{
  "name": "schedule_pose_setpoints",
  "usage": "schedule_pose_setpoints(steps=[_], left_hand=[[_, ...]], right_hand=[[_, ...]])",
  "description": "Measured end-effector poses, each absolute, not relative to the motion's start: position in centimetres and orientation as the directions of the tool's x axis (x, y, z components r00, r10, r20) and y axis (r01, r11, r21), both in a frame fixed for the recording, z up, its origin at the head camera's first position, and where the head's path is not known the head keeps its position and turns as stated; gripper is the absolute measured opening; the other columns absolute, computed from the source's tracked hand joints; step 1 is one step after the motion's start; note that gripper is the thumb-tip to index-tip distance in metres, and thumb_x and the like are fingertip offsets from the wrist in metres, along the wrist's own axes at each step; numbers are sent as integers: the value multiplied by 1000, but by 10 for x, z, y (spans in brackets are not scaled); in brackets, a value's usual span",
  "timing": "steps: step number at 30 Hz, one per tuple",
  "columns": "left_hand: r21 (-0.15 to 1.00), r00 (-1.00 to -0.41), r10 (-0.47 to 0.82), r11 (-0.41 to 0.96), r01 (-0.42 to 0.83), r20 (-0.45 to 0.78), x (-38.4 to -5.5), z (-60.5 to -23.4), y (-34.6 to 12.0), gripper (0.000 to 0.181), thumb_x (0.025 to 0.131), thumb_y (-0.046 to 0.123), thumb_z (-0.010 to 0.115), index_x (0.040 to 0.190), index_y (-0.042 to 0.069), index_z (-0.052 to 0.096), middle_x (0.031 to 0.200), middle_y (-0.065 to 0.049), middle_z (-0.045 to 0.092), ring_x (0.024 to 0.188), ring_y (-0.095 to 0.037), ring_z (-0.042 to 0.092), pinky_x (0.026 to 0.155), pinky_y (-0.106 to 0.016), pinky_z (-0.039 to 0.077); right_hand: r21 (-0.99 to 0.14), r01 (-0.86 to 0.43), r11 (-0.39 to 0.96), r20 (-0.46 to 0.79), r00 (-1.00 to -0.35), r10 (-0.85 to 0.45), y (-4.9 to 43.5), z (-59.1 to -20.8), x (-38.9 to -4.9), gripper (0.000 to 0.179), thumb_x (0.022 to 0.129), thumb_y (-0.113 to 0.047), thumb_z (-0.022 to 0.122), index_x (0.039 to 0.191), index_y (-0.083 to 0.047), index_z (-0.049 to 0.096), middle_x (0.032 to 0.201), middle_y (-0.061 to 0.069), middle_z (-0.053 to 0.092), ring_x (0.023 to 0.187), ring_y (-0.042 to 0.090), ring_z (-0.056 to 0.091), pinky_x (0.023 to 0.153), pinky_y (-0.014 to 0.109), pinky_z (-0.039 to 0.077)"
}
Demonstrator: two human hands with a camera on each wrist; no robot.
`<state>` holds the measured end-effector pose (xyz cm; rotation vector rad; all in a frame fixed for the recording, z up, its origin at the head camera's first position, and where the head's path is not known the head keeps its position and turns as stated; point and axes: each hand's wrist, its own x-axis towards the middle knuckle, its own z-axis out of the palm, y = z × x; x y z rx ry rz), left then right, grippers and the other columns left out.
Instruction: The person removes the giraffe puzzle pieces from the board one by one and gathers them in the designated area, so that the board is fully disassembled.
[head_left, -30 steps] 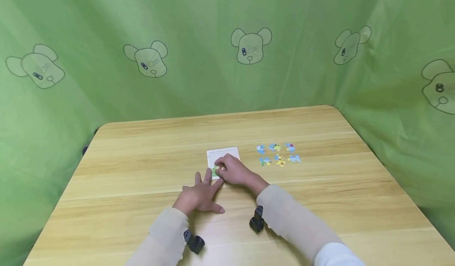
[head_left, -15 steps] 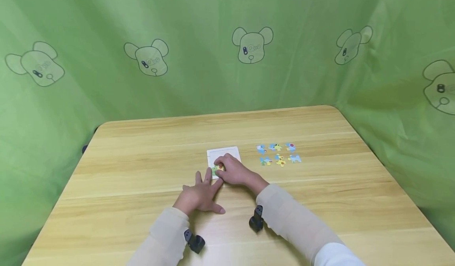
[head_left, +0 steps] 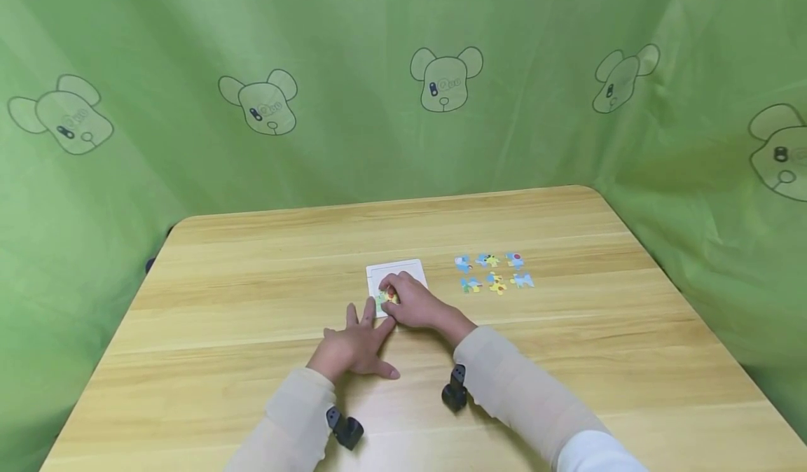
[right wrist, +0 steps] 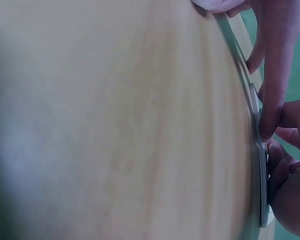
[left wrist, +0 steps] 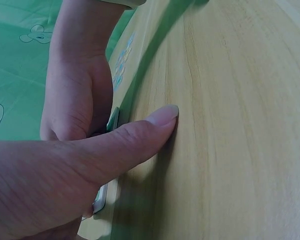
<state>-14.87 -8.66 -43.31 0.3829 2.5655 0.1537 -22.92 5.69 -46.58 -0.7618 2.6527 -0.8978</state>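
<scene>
A white square puzzle tray (head_left: pixel 396 266) lies on the wooden table. My right hand (head_left: pixel 416 304) is over its lower part, thumb and index finger pinching a yellow jigsaw piece with a red spot (head_left: pixel 391 295). Just left of that, a green jigsaw piece (head_left: pixel 380 304) shows in the tray's lower left corner. My left hand (head_left: pixel 355 349) is spread out, fingertips at the tray's near left corner and thumb pointing right. In the right wrist view a left finger (right wrist: pixel 274 85) touches the rim of the tray (right wrist: pixel 257 130); the curled right fingers largely hide the pieces.
Right of the tray, several loose jigsaw pieces (head_left: pixel 497 286) lie in two rows, blue, yellow and green. The wooden table (head_left: pixel 265 269) reaches back to a green curtain (head_left: pixel 353 143) with bear-head prints. Black wrist cameras (head_left: pixel 345 430) hang from both sleeves.
Both hands stay almost in place. Between my right thumb and index finger, more of the yellow piece and its red spot shows than a second ago.
</scene>
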Motion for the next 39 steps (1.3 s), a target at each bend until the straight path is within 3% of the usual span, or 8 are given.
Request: schedule_pose_setpoints(steps=[17, 39], left_hand=[[194, -816, 299, 953, 231, -495, -148, -432, -87, 96, 73, 65, 66, 150, 30, 22, 159, -15, 0, 140, -48, 6, 89, -80, 26], [186, -817, 293, 955, 230, -497, -148, -432, -85, 96, 73, 65, 65, 151, 31, 21, 159, -14, 0, 141, -48, 6, 89, -79, 26]], right_hand=[[-650, -375, 661, -39, -852, -522, 56, -467, -228, 37, 86, -17, 65, 120, -13, 52, 91, 2, 51, 80, 14, 47, 75, 30, 43], [-683, -374, 628, -11, -854, -521, 56, -470, -227, 29, 86, -11, 63, 113, -13, 52, 87, 2, 52, 77, 15, 49, 71, 30, 43]])
